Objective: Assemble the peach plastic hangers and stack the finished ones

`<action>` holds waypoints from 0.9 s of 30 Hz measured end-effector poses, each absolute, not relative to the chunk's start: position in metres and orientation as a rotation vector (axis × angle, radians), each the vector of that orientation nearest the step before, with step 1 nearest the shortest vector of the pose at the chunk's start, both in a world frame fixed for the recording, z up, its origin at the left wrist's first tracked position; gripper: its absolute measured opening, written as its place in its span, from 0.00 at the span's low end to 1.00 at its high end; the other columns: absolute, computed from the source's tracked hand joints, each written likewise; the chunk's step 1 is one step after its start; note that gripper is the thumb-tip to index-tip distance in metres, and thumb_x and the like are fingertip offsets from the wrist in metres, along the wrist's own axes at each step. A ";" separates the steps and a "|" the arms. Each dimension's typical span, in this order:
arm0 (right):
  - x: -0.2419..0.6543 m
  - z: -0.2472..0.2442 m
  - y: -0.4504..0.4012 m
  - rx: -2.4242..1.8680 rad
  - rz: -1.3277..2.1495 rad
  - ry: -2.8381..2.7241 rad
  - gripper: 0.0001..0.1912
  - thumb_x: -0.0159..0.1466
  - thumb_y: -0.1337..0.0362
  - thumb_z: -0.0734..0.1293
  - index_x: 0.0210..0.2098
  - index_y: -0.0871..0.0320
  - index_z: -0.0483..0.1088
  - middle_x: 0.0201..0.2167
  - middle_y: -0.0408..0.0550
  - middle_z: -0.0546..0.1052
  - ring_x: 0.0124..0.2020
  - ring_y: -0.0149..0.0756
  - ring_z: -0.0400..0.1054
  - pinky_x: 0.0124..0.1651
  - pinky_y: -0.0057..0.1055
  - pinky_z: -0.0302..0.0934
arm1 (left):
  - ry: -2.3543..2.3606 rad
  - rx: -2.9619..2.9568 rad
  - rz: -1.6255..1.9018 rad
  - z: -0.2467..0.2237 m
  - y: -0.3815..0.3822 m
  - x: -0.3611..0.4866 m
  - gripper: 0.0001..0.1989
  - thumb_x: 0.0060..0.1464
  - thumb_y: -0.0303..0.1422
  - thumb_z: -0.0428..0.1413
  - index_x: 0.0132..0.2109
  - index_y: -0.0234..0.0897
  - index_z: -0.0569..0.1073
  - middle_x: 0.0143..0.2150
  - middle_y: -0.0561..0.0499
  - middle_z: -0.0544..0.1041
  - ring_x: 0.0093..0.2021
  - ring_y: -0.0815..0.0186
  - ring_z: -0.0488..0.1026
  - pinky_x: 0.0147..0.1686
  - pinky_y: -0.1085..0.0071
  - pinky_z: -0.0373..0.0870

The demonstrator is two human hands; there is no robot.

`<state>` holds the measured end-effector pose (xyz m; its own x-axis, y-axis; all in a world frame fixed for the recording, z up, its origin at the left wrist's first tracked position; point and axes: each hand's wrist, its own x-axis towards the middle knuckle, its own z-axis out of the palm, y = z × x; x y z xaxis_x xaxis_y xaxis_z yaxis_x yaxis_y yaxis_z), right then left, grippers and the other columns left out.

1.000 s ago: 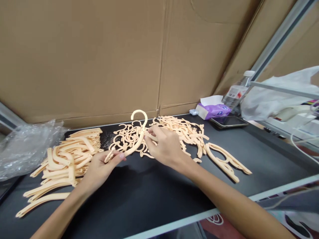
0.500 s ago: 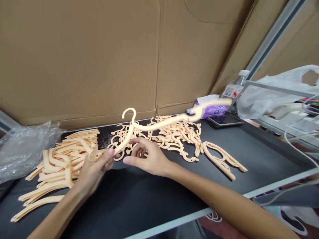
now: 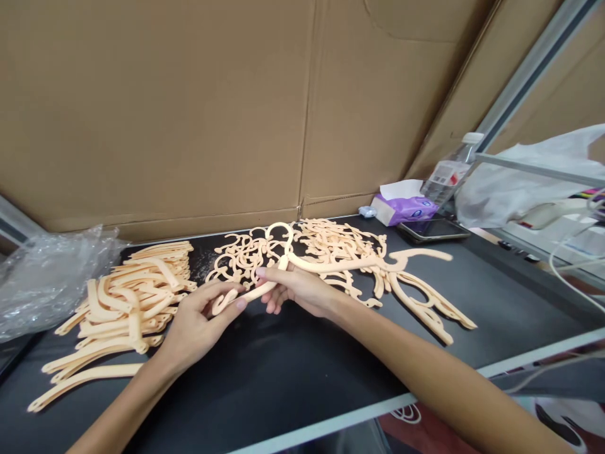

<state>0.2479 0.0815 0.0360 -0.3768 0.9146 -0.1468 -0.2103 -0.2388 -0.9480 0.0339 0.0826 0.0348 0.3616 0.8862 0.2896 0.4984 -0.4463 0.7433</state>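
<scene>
The thumb of the left hand (image 3: 201,321) covers a short stretch of the hanger (image 3: 350,265); whether the right hand (image 3: 302,290) grips it or merely touches it is unclear. Behind the right hand, part of the pile of hooks (image 3: 243,255) is hidden. Left of the left hand, its forearm hides one end of the nearest long piece (image 3: 85,376), and the picture's edge cuts off the clear plastic (image 3: 51,277). Beyond the right hand, the bottle (image 3: 447,173) has label print too small to read, and the white bag (image 3: 510,170) is cropped.

2 hands (image 3: 196,329) close together, fingers (image 3: 276,301) curled
</scene>
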 end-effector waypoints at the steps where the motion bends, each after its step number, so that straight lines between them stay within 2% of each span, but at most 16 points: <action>1: 0.251 0.037 0.084 -0.975 1.705 -1.163 0.20 0.57 0.49 0.73 0.30 0.62 0.75 0.20 0.46 0.77 0.20 0.30 0.72 0.24 0.24 0.66 | 1.201 2.097 0.938 0.034 0.084 0.032 0.18 0.51 0.46 0.61 0.46 0.41 0.79 0.42 0.48 0.79 0.38 0.60 0.74 0.36 0.70 0.68; 4: 0.260 0.040 0.089 -0.997 1.593 -1.180 0.18 0.59 0.51 0.73 0.29 0.63 0.74 0.20 0.46 0.77 0.21 0.30 0.73 0.26 0.24 0.67 | 1.194 2.161 0.914 0.033 0.087 0.028 0.21 0.55 0.46 0.58 0.52 0.42 0.76 0.45 0.48 0.76 0.42 0.60 0.73 0.38 0.70 0.68; 7: 0.270 0.043 0.092 -0.971 1.567 -1.242 0.19 0.57 0.51 0.74 0.28 0.63 0.74 0.21 0.46 0.77 0.22 0.30 0.73 0.28 0.25 0.68 | 1.233 2.223 0.878 0.033 0.088 0.027 0.19 0.60 0.46 0.53 0.51 0.42 0.77 0.41 0.48 0.75 0.39 0.61 0.72 0.36 0.70 0.67; 9: 0.274 0.044 0.093 -0.969 1.575 -1.283 0.19 0.54 0.52 0.76 0.28 0.63 0.74 0.22 0.47 0.78 0.23 0.30 0.74 0.29 0.25 0.69 | 1.255 2.208 0.865 0.032 0.087 0.027 0.19 0.60 0.46 0.53 0.52 0.43 0.76 0.43 0.48 0.75 0.41 0.61 0.72 0.36 0.70 0.67; 11: 0.279 0.045 0.095 -0.979 1.572 -1.297 0.18 0.51 0.53 0.78 0.29 0.63 0.75 0.23 0.47 0.78 0.23 0.30 0.73 0.28 0.25 0.69 | 1.268 2.198 0.861 0.031 0.088 0.027 0.17 0.59 0.46 0.55 0.50 0.43 0.76 0.45 0.48 0.75 0.42 0.60 0.72 0.35 0.71 0.67; 15: 0.287 0.050 0.096 -0.978 1.585 -1.306 0.18 0.49 0.55 0.79 0.29 0.63 0.75 0.23 0.46 0.78 0.23 0.29 0.73 0.29 0.26 0.69 | 1.267 2.250 0.872 0.030 0.091 0.024 0.15 0.59 0.45 0.55 0.42 0.41 0.79 0.38 0.50 0.75 0.34 0.64 0.71 0.30 0.72 0.62; 20: 0.295 0.054 0.096 -0.935 1.597 -1.341 0.17 0.50 0.56 0.79 0.28 0.63 0.75 0.22 0.46 0.77 0.23 0.29 0.73 0.30 0.27 0.70 | 1.204 2.232 0.869 0.030 0.094 0.024 0.15 0.60 0.45 0.55 0.38 0.40 0.80 0.34 0.50 0.74 0.34 0.63 0.71 0.33 0.71 0.65; 27: 0.294 0.046 0.097 -0.885 1.638 -1.442 0.14 0.53 0.58 0.77 0.31 0.63 0.77 0.23 0.45 0.78 0.24 0.29 0.73 0.31 0.26 0.69 | 1.140 2.239 0.803 0.034 0.091 0.027 0.14 0.60 0.44 0.54 0.35 0.40 0.78 0.35 0.50 0.76 0.35 0.63 0.72 0.35 0.71 0.65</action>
